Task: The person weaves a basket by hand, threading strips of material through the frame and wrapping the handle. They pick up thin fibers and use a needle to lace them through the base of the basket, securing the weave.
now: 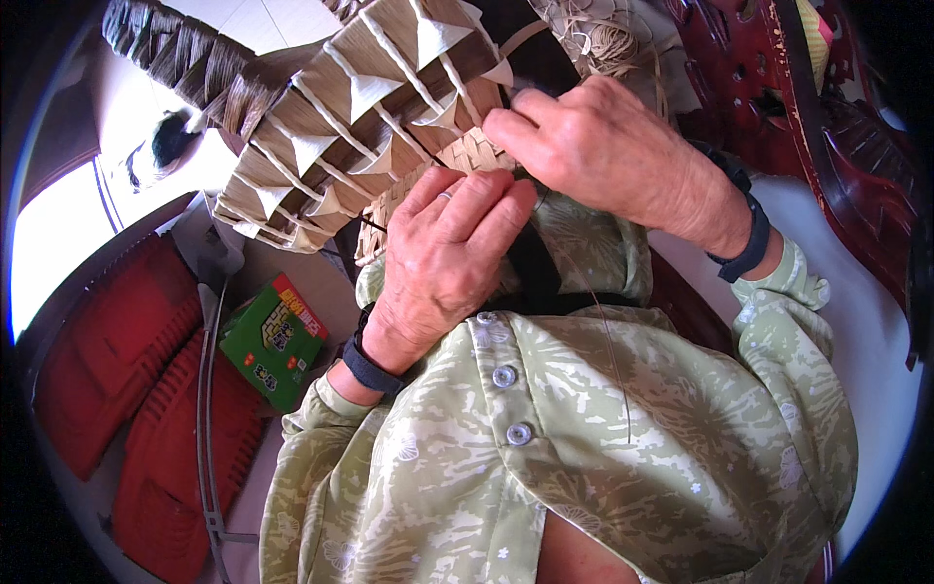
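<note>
A woven straw basket (336, 136) lies tilted across my lap, with folded pale triangular points and light cords along its side. A thick handle (190, 63) wrapped in dark fibre joins it at the upper left. My left hand (452, 234) is closed at the basket's near edge, fingers curled over and tips hidden. Close by on its right, my right hand (593, 136) is pinched at the basket's right end; what lies between its fingertips is hidden. Dark strips poke out beside my left hand. One thin strand (610, 341) hangs down over my shirt.
A ball of straw cord (611, 44) sits beyond my right hand. Carved dark-red wooden furniture (827, 146) stands at the right. To the left are a green box (272, 336), red ridged padding (185, 448) and a curved metal frame (206, 419).
</note>
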A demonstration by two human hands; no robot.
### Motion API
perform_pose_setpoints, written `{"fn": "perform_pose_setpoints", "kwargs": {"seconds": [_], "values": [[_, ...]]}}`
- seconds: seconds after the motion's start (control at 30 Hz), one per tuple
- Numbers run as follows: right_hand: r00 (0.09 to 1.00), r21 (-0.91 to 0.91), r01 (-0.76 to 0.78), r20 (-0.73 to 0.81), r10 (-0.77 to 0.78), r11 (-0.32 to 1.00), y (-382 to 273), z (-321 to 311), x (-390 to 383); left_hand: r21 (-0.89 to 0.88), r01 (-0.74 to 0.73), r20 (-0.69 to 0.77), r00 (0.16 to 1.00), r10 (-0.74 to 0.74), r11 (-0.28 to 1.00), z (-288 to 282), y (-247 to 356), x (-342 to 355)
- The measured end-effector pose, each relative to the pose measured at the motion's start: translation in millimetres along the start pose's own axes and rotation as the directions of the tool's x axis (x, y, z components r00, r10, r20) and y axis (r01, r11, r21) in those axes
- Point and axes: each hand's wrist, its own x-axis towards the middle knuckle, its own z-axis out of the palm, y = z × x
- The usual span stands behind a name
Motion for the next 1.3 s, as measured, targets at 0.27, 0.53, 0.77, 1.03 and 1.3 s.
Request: {"fn": "perform_pose_setpoints", "kwargs": {"seconds": [0.27, 0.53, 0.77, 1.03, 1.3], "values": [[0.964, 0.116, 0.017, -0.265, 0.014, 0.993, 9, 18, -15, -0.073, 0.101, -0.046, 0.993, -0.105, 0.992, 4, 1, 3], [0.818, 0.277, -0.156, -0.503, 0.281, 0.948, -29, 55, -31, -0.542, 0.391, 0.002, 0.886, -0.465, 0.744, 3, 6, -2], [0.905, 0.395, -0.088, -0.353, 0.239, 0.915, -28, 33, -42, -0.433, 0.298, 0.013, 0.946, -0.325, 0.850, -1, 1, -2], [0.946, 0.624, -0.123, -0.162, 0.281, 0.772, 14, 16, -24, -0.101, 0.143, -0.006, 0.989, -0.145, 0.984, -6, -4, 0], [0.998, 0.566, 0.036, -0.061, -0.002, 0.823, 32, 9, -4, -0.097, 0.074, -0.014, 0.997, -0.076, 0.992, -8, -6, 0]]}}
